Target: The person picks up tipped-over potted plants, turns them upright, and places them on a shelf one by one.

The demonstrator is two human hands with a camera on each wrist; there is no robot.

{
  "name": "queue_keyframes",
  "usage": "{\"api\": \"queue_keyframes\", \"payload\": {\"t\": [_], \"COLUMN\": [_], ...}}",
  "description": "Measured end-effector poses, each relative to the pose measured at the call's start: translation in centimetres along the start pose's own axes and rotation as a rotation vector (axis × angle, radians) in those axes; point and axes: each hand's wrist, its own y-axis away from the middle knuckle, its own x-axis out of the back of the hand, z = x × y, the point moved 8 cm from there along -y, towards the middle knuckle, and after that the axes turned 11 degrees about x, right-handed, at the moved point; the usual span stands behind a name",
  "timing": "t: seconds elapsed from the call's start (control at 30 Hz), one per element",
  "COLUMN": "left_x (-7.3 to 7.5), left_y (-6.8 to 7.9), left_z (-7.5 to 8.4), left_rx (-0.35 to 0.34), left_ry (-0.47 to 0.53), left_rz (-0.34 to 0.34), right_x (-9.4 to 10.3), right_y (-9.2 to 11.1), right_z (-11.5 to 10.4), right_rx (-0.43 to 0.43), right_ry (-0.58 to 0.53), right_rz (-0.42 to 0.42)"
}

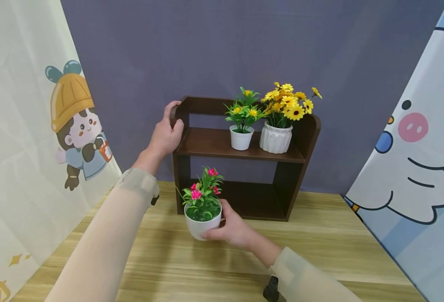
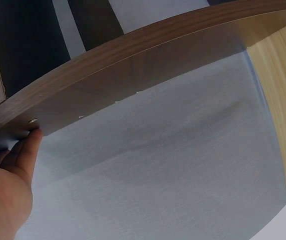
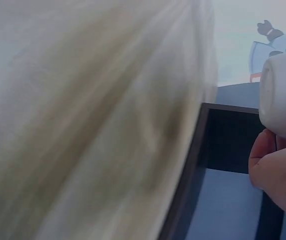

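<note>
A two-tier dark brown wooden shelf (image 1: 240, 155) stands on the table. My left hand (image 1: 165, 136) grips the top of its left side panel, and in the left wrist view the fingers of that hand (image 2: 12, 185) lie against the panel's outer face. In front of the lower tier, my right hand (image 1: 234, 226) holds a white pot (image 1: 203, 228) by its right side. Green leaves and pink flowers (image 1: 203, 193) fill this pot. The right wrist view shows the pot's white base (image 3: 283, 95) tipped sideways in the frame, with the right hand (image 3: 280, 167) curled at it.
On the upper tier stand a small white pot (image 1: 241, 139) with yellow-flowered greenery and a ribbed white pot (image 1: 276, 138) of yellow daisies. Wood-grain tabletop (image 1: 320, 247) spreads around the shelf. A grey-blue curtain (image 1: 244, 46) hangs behind; printed cloths flank both sides.
</note>
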Motion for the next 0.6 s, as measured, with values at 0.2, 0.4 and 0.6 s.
{"api": "queue_keyframes", "payload": {"t": [0.2,0.4,0.6], "left_x": [0.0,0.0,0.0], "left_y": [-0.2,-0.2,-0.2], "left_z": [0.0,-0.1,-0.2], "left_rx": [-0.006,0.004,0.01], "left_ry": [-0.001,0.001,0.005], "left_rz": [0.01,0.014,0.012], "right_x": [1.4,2.7,3.6], "right_y": [-1.2,-2.5,-3.6], "right_z": [-2.5,-5.5,-8.3], "right_rx": [-0.006,0.021,0.071], "right_ry": [0.012,-0.003,0.012], "right_rz": [0.022,0.08,0.116]}}
